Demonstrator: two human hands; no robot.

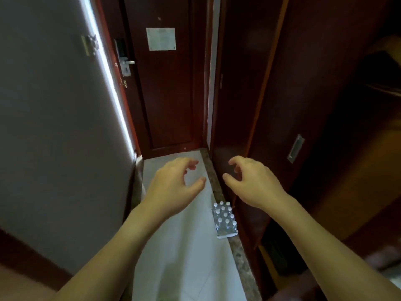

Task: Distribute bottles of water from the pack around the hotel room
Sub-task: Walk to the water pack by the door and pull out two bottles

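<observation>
door notice (161, 39) text too small, wardrobe interior (377, 88) dark, perhaps shelves

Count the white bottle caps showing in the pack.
About 11 caps, all in the pack on the floor by the wardrobe, in three rows; small and blurry, some may be hidden.

A dark red door (165, 88) with a paper sign (161, 39), a silver handle (127, 61), and a pale tiled floor (184, 257).
</observation>
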